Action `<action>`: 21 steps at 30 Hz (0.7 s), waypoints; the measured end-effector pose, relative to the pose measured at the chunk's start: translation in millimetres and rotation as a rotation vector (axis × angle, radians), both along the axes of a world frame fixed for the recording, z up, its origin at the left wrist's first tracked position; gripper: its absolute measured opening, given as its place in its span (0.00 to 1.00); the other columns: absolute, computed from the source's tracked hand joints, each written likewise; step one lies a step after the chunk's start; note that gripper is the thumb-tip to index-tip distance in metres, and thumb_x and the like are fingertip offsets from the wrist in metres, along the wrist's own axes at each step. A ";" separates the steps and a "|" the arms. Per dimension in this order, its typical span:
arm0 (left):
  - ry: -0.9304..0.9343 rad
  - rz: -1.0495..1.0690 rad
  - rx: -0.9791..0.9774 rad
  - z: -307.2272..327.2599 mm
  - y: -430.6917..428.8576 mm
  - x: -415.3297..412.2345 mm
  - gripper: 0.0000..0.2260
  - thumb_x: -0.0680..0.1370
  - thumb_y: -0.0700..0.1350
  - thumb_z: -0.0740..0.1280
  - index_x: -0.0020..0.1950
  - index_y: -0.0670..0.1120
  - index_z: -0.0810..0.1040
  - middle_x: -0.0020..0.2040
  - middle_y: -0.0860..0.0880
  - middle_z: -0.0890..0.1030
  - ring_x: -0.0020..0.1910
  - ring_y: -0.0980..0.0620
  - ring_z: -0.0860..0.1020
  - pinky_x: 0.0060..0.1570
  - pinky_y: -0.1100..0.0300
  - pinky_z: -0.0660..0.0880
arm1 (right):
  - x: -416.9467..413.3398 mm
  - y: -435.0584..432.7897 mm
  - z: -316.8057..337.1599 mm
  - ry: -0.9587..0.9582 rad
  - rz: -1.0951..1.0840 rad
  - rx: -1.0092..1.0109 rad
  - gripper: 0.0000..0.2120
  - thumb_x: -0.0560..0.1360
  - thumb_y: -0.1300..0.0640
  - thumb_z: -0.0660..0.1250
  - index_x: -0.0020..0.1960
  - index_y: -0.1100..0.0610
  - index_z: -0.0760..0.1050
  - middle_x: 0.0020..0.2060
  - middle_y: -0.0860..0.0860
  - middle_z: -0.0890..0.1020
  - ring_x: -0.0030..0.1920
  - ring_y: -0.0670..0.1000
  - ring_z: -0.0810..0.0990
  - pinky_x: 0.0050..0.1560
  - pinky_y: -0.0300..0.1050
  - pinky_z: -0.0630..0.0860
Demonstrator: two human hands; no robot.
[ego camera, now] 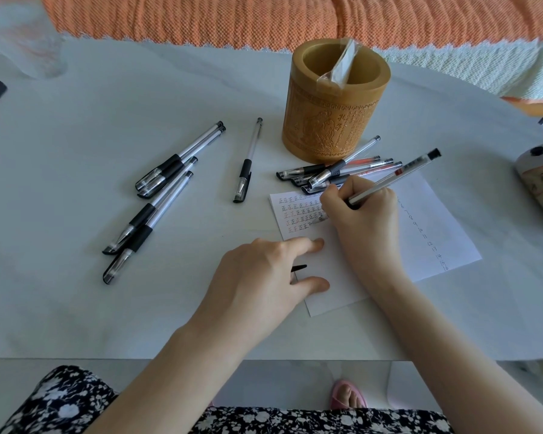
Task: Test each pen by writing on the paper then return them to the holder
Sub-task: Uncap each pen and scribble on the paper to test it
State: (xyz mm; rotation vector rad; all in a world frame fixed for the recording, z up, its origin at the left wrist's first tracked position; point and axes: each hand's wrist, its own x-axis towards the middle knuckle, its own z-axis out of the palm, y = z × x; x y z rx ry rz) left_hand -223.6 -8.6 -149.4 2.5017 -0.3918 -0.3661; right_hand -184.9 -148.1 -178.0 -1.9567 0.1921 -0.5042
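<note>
White table [107, 89]: pen [398, 173] pinched in right fingers [333, 198], tip on paper [436, 220].
</note>
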 end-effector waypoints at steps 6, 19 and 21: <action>-0.003 0.003 -0.002 -0.1 -0.4 0.2 0.22 0.69 0.61 0.69 0.62 0.65 0.71 0.38 0.54 0.77 0.45 0.55 0.79 0.47 0.59 0.74 | -1.5 0.3 1.9 0.007 -0.003 -0.013 0.17 0.71 0.64 0.66 0.28 0.65 0.63 0.22 0.50 0.63 0.26 0.44 0.59 0.26 0.34 0.56; -0.004 -0.003 0.011 -1.2 -0.2 0.1 0.22 0.69 0.61 0.68 0.62 0.65 0.71 0.40 0.53 0.79 0.45 0.55 0.79 0.47 0.59 0.74 | -2.1 0.8 2.7 0.011 0.005 -0.039 0.17 0.69 0.66 0.66 0.27 0.60 0.62 0.21 0.48 0.62 0.26 0.44 0.58 0.26 0.34 0.57; -0.007 -0.004 0.012 -0.7 -0.6 0.5 0.22 0.69 0.61 0.68 0.62 0.65 0.71 0.40 0.53 0.79 0.45 0.55 0.79 0.47 0.59 0.74 | -1.8 0.8 2.5 0.012 0.003 -0.039 0.17 0.70 0.65 0.66 0.27 0.63 0.62 0.21 0.48 0.62 0.26 0.45 0.59 0.26 0.34 0.57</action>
